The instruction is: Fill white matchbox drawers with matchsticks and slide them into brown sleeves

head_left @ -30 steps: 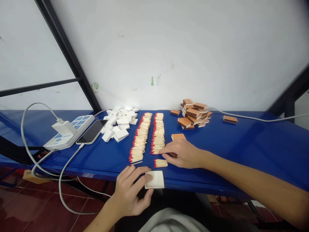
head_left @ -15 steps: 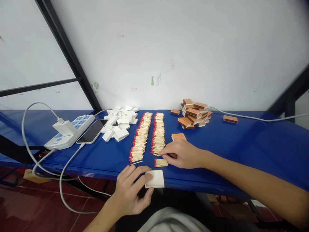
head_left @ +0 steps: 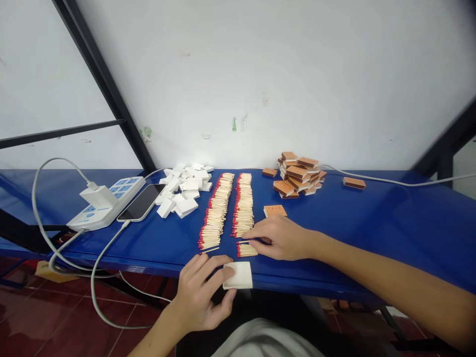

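My left hand (head_left: 206, 290) holds a white matchbox tray (head_left: 243, 275) at the table's front edge, fingers over its left side and the thumb below. My right hand (head_left: 278, 237) is closed, with the index fingertip and thumb at a single matchstick (head_left: 243, 242). That stick lies just above a small group of matches (head_left: 247, 250), red heads to the left. Behind it runs the right row of matches (head_left: 244, 203), with the left row of matches (head_left: 216, 210) alongside. One orange matchbox (head_left: 275, 210) lies just beyond my right hand.
White matchbox trays (head_left: 186, 191) are heaped at the back left. A pile of brown matchboxes (head_left: 299, 173) stands at the back right, with a lone matchbox (head_left: 354, 183) farther right. A phone (head_left: 141, 203), a power strip (head_left: 107, 203) and cables occupy the blue table's left side.
My right fingers have drawn a matchstick slightly down from the right row towards the small group. My left hand and the tray stay almost still.
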